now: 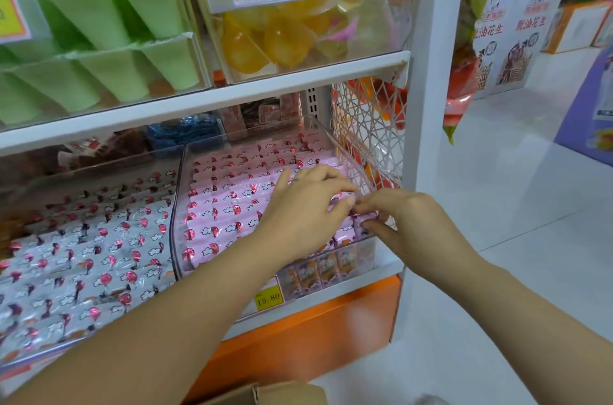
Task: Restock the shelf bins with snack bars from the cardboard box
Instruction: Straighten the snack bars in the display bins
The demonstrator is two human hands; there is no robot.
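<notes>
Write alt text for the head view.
Left hand and right hand pinch a pink snack bar over the front right corner of a clear bin full of pink bars. The neighbouring bin holds white-wrapped bars; a cardboard box shows below.

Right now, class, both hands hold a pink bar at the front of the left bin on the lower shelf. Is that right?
No. The left hand and right hand hold the pink bar at the front of the right bin, not the left bin. The head view shows it.
</notes>
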